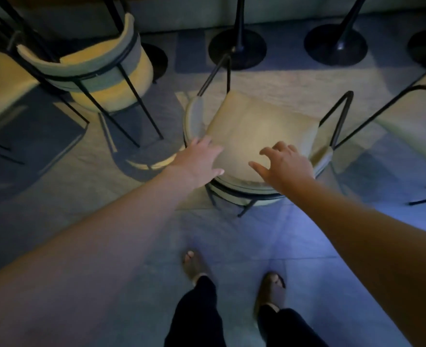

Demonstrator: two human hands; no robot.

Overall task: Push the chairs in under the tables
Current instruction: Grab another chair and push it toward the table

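A dim room seen from above, looking down past a person's two bare arms to the floor (294, 236) and their feet. Directly ahead stands a padded chair (254, 136) with a curved back and thin black metal legs, its seat facing away from the person. Both hands reach toward its back. The left hand (199, 161) is open with fingers stretched out, at the left part of the curved back; it appears to touch or nearly touch the rim, but I cannot tell for sure. The right hand (286, 164) is open with fingers spread and slightly curled, hovering over the right part of the back; it grips nothing.

Beyond the chair, a round black table base (237, 50) with a central post stands on the floor, and another base (336, 45) is to its right. The tabletops are out of view. This chair sits near the first base but is not yet tucked in, so its push seems about to begin.

To the left, a second chair (99, 71) looks pushed in close by another base. At the right edge, a third chair (412, 121) appears still pulled out. Blur hides finer detail.
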